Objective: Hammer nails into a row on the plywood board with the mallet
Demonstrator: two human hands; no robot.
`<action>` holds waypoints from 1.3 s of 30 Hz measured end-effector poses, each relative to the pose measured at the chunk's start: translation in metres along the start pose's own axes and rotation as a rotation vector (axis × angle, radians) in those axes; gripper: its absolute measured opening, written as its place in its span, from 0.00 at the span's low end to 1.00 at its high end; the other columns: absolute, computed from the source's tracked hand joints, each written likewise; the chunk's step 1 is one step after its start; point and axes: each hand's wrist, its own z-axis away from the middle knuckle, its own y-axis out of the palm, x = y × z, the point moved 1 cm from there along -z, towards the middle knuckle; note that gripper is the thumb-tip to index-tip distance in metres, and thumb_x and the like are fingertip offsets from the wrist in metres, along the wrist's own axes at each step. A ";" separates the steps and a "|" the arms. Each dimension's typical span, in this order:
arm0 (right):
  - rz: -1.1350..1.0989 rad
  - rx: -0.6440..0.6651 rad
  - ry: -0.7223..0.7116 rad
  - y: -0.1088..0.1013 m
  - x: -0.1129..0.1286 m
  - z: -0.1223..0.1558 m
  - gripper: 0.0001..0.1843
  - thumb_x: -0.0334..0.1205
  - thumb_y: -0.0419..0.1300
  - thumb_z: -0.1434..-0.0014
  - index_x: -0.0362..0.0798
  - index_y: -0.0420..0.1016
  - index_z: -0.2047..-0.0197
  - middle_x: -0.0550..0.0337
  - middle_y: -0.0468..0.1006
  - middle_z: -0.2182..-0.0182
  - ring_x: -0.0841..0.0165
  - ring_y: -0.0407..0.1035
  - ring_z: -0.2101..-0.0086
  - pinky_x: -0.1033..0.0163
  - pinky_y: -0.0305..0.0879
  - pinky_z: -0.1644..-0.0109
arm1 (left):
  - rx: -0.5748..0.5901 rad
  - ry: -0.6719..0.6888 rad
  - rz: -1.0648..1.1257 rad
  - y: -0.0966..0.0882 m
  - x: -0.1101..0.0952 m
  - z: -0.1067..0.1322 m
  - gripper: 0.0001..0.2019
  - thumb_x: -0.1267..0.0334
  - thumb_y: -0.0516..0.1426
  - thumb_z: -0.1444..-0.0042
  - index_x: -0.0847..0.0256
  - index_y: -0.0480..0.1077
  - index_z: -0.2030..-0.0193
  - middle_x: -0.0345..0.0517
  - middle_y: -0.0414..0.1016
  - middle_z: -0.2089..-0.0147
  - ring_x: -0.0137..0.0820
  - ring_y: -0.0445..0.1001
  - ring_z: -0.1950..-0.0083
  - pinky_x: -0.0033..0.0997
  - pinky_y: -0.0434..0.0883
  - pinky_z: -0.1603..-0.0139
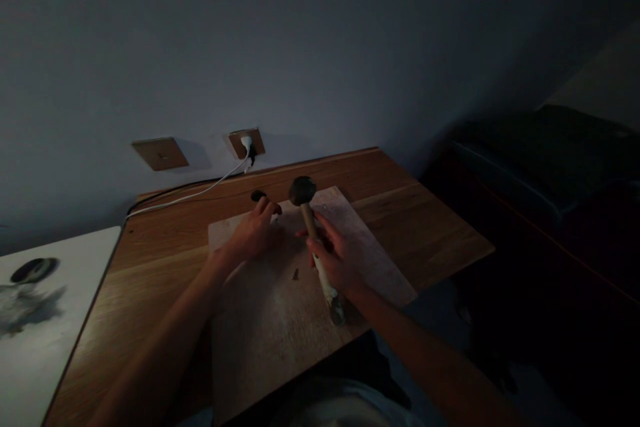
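Wooden-handled hammer [310, 219] in right hand [333, 257] — left hand [253, 235] on board [280, 320].

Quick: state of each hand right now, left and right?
Left hand: fingertips drawn together over the board, too dark to tell if they hold anything.
Right hand: closed around the hammer by its handle.

Dark mallet head [303, 190], pale handle [320, 260]; brown table [165, 253]; white cable [200, 193].
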 end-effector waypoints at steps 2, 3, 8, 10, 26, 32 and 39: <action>-0.015 -0.076 -0.015 -0.003 0.005 -0.001 0.30 0.42 0.62 0.37 0.56 0.65 0.32 0.56 0.82 0.56 0.76 0.64 0.81 0.67 0.62 0.80 | 0.098 0.131 -0.074 -0.002 -0.019 -0.001 0.10 0.66 0.57 0.43 0.59 0.69 0.54 0.51 0.73 0.54 0.38 0.75 0.56 0.37 0.73 0.54; -0.019 -0.103 -0.022 -0.005 0.007 -0.001 0.30 0.43 0.61 0.37 0.56 0.65 0.32 0.56 0.82 0.56 0.76 0.64 0.81 0.67 0.61 0.80 | 0.152 0.193 -0.107 -0.001 -0.029 -0.002 0.08 0.68 0.57 0.43 0.59 0.70 0.56 0.50 0.74 0.57 0.38 0.75 0.56 0.38 0.73 0.52; -0.030 -0.146 -0.005 -0.009 0.014 -0.002 0.31 0.42 0.61 0.38 0.55 0.65 0.32 0.55 0.83 0.55 0.76 0.65 0.81 0.66 0.60 0.80 | 0.292 0.304 -0.214 0.008 -0.056 -0.001 0.07 0.71 0.58 0.44 0.60 0.73 0.58 0.52 0.75 0.57 0.42 0.76 0.53 0.42 0.74 0.48; -0.036 -0.141 0.011 -0.009 0.016 -0.002 0.31 0.42 0.61 0.38 0.55 0.66 0.32 0.55 0.83 0.55 0.76 0.65 0.81 0.66 0.59 0.80 | 0.309 0.292 -0.215 0.012 -0.057 0.000 0.06 0.71 0.57 0.42 0.60 0.73 0.58 0.53 0.75 0.55 0.41 0.76 0.53 0.41 0.74 0.49; -0.049 0.158 0.109 -0.002 -0.004 -0.003 0.32 0.40 0.62 0.39 0.54 0.66 0.32 0.55 0.82 0.55 0.76 0.67 0.81 0.66 0.63 0.78 | 0.237 -0.056 -0.145 -0.027 0.010 0.002 0.13 0.74 0.53 0.46 0.58 0.73 0.57 0.49 0.79 0.58 0.38 0.79 0.62 0.33 0.72 0.58; 0.042 0.286 0.131 0.005 -0.012 0.002 0.34 0.37 0.63 0.40 0.54 0.66 0.31 0.55 0.82 0.53 0.77 0.68 0.80 0.66 0.68 0.76 | 0.202 -0.135 0.020 -0.026 0.032 0.000 0.08 0.72 0.55 0.54 0.57 0.74 0.70 0.47 0.80 0.66 0.40 0.79 0.63 0.33 0.73 0.59; -0.047 0.209 0.110 0.004 -0.013 -0.001 0.32 0.40 0.64 0.40 0.54 0.67 0.33 0.56 0.83 0.54 0.78 0.66 0.82 0.66 0.69 0.77 | 0.153 -0.189 0.306 -0.023 0.044 -0.001 0.14 0.64 0.55 0.55 0.58 0.75 0.60 0.45 0.82 0.62 0.38 0.81 0.60 0.34 0.76 0.55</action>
